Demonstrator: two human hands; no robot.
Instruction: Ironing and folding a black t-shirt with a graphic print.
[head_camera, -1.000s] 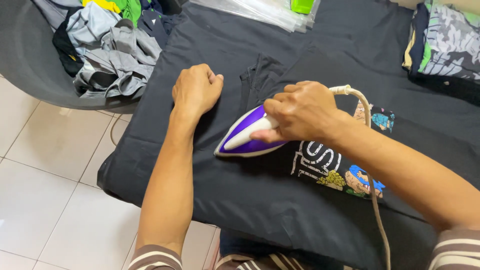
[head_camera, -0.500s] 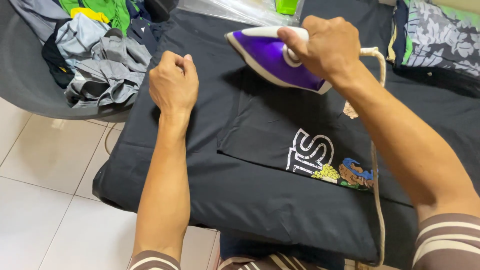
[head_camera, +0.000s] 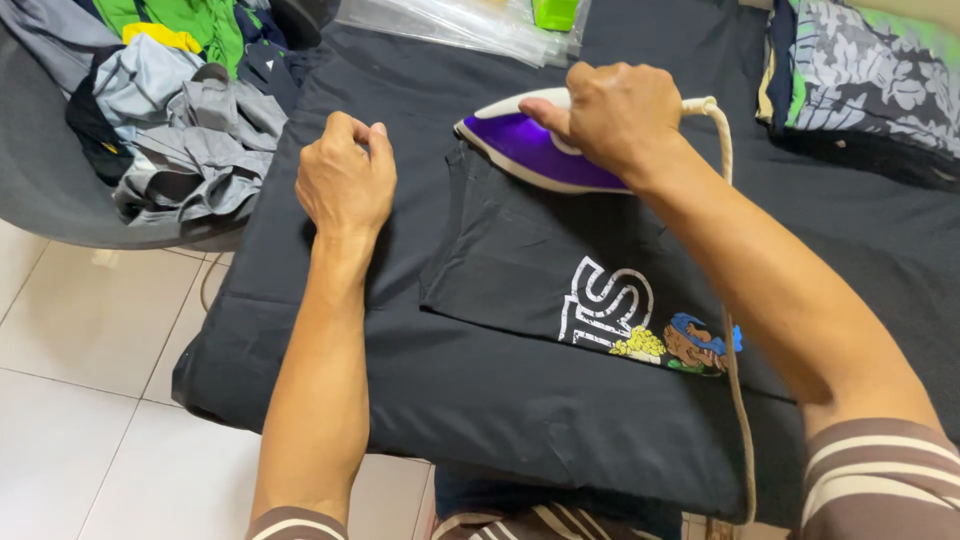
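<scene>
A black T-shirt (head_camera: 520, 260) with a white-and-coloured print lies flat on a black-covered ironing surface (head_camera: 400, 400). My right hand (head_camera: 612, 115) grips the handle of a purple and white steam iron (head_camera: 525, 148) at the shirt's far edge, its tip pointing left. A beige cord (head_camera: 735, 330) runs from the iron along my right forearm toward me. My left hand (head_camera: 345, 180) is a loose fist pressing on the black cloth just left of the shirt.
A grey basket (head_camera: 60, 200) with several crumpled clothes stands at the upper left. Clear plastic bags (head_camera: 460, 25) lie at the far edge. A folded floral garment (head_camera: 880, 80) sits at the upper right. White floor tiles (head_camera: 90, 400) show on the left.
The iron went from the shirt's middle up to its far edge, then shifted slightly nearer and lower. My left hand moved a little further away along the cloth.
</scene>
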